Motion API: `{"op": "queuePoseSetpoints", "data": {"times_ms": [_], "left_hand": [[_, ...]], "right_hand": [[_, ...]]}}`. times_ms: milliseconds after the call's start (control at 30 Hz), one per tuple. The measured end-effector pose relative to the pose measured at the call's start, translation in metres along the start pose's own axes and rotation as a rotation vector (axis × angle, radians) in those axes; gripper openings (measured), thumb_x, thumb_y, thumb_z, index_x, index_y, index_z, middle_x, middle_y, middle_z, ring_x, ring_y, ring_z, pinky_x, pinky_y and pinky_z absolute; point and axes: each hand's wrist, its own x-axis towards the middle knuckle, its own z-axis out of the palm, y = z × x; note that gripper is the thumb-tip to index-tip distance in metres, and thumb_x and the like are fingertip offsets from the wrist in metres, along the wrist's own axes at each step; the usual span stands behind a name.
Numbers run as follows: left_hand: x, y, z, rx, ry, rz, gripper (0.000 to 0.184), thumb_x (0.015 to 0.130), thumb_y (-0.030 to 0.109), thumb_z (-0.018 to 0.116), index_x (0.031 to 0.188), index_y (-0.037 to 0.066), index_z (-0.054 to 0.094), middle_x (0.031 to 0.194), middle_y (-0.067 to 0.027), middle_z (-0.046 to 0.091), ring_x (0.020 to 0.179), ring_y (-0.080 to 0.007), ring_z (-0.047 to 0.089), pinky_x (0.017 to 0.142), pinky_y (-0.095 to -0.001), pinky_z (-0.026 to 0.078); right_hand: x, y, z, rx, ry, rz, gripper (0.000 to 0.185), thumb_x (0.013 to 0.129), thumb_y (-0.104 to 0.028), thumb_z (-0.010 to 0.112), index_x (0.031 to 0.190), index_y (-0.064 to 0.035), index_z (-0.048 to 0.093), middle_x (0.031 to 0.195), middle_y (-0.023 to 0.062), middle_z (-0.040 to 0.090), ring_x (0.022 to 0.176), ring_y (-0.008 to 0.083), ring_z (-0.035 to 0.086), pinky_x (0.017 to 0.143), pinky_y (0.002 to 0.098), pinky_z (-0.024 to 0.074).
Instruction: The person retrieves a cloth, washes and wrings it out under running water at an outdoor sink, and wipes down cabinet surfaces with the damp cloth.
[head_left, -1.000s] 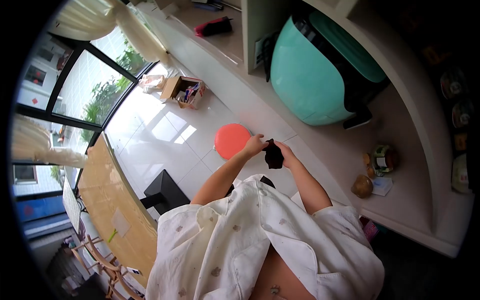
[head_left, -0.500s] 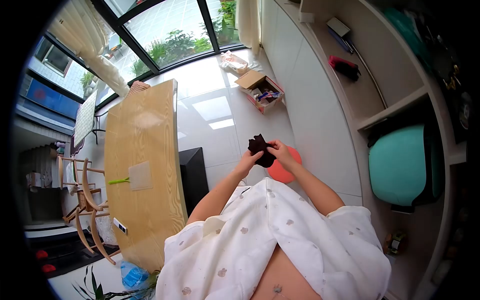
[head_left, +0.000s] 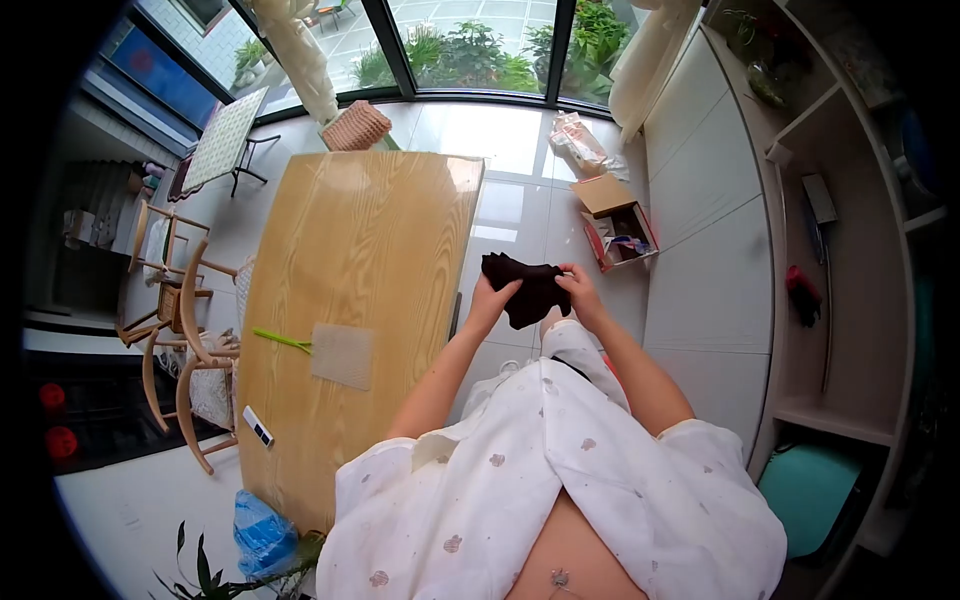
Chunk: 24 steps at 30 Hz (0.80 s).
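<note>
A dark brown, almost black piece of cloth (head_left: 522, 291) is stretched between my two hands in front of my body. Its upper edge looks wavy, and I cannot tell what kind of cloth item it is. My left hand (head_left: 490, 300) pinches its left side, with the thumb lying over the front. At the right side, my right hand (head_left: 580, 294) grips the edge between thumb and fingers. The cloth hangs above the tiled floor, to the right of the wooden table (head_left: 400, 250).
On the table lie a clear mat (head_left: 342, 356), a green stick-like item (head_left: 282, 340) and a white power strip (head_left: 258, 426). An open cardboard box (head_left: 618, 225) stands on the floor ahead, near a plastic bag (head_left: 580, 143). Shelving (head_left: 850, 390) lines the right; chairs (head_left: 195, 350) stand left.
The view has turned right and moved forward past the table. The cloth, bunched smaller before, is now spread wider between my hands, which are further apart. The red round thing is now mostly hidden.
</note>
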Motion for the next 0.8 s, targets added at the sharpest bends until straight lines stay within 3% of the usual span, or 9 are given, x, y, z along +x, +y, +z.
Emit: {"op": "queuePoseSetpoints", "data": {"times_ms": [67,167,267,333,367,533,600,733,800], "left_hand": [[0.014,0.008,-0.001,-0.025,0.098,-0.007,0.04,0.07,0.014,0.064,0.101,-0.001,0.045,0.094,-0.0089,0.054,0.087,-0.0179,0.052,0.077,-0.0284,0.041],[0.045,0.018,-0.002,0.034,0.122,-0.05,0.043,0.071,0.018,0.064,0.104,-0.001,0.044,0.096,-0.0092,0.053,0.089,-0.0166,0.05,0.076,-0.0278,0.042],[0.091,0.015,-0.01,0.133,0.181,-0.035,0.043,0.07,0.019,0.065,0.103,-0.001,0.045,0.094,-0.0095,0.053,0.086,-0.0168,0.051,0.075,-0.028,0.042],[0.121,0.018,-0.013,0.067,0.305,-0.003,0.038,0.071,0.019,0.064,0.099,-0.001,0.049,0.091,-0.0087,0.055,0.083,-0.0165,0.052,0.072,-0.0278,0.044],[0.138,0.021,-0.016,0.04,0.333,-0.013,0.037,0.071,0.019,0.063,0.099,-0.001,0.049,0.092,-0.0087,0.055,0.084,-0.016,0.053,0.072,-0.0275,0.044],[0.221,0.04,-0.021,-0.011,0.297,-0.102,0.032,0.075,0.016,0.06,0.101,0.001,0.05,0.093,-0.0064,0.056,0.085,-0.0125,0.053,0.074,-0.0257,0.043],[0.26,0.052,-0.019,-0.061,0.29,-0.001,0.031,0.075,0.015,0.06,0.102,0.002,0.05,0.094,-0.0054,0.056,0.085,-0.0121,0.052,0.075,-0.025,0.042],[0.316,0.079,-0.018,-0.121,0.433,-0.067,0.026,0.075,0.015,0.059,0.096,0.002,0.051,0.083,-0.0054,0.057,0.078,-0.0119,0.053,0.069,-0.0252,0.043],[0.344,0.067,-0.027,0.033,0.498,0.049,0.023,0.074,0.015,0.061,0.09,0.001,0.052,0.08,-0.0051,0.056,0.073,-0.011,0.052,0.066,-0.0239,0.042]], "right_hand": [[0.023,-0.014,0.01,0.002,-0.086,0.068,0.035,0.078,-0.018,0.055,0.107,-0.0037,0.041,0.087,0.0076,0.054,0.079,0.0111,0.051,0.068,0.0213,0.04],[0.065,-0.036,0.025,-0.363,-0.412,0.066,0.05,0.075,-0.025,0.06,0.116,-0.0035,0.039,0.099,0.0092,0.052,0.089,0.0142,0.05,0.076,0.0252,0.0401],[0.128,-0.046,0.029,-0.64,-0.462,0.018,0.035,0.073,-0.026,0.061,0.098,-0.002,0.054,0.084,0.0051,0.057,0.074,0.0115,0.052,0.068,0.0248,0.042],[0.169,-0.072,0.028,-0.66,-0.479,0.162,0.027,0.074,-0.025,0.059,0.089,-0.0014,0.058,0.073,0.0043,0.058,0.067,0.011,0.053,0.064,0.0245,0.0421],[0.191,-0.078,0.026,-0.65,-0.516,0.11,0.027,0.076,-0.025,0.057,0.087,-0.0004,0.059,0.07,0.0034,0.058,0.065,0.0103,0.053,0.062,0.0239,0.0419],[0.279,-0.138,0.008,-0.551,-0.647,0.192,0.027,0.08,-0.025,0.053,0.093,-0.0009,0.058,0.071,0.0,0.056,0.061,0.0057,0.047,0.055,0.0207,0.037],[0.305,-0.162,0.005,-0.459,-0.53,0.103,0.027,0.081,-0.025,0.052,0.095,-0.002,0.057,0.073,-0.001,0.055,0.061,0.0041,0.044,0.053,0.0193,0.0342],[0.381,-0.174,-0.007,-0.435,-0.407,0.016,0.024,0.081,-0.023,0.052,0.092,-0.0019,0.056,0.07,-0.0006,0.054,0.062,0.006,0.045,0.055,0.0197,0.0352],[0.41,-0.184,-0.003,-0.497,-0.395,-0.081,0.025,0.081,-0.023,0.052,0.09,-0.0004,0.056,0.072,0.0012,0.055,0.065,0.0073,0.047,0.058,0.0203,0.037]]}}
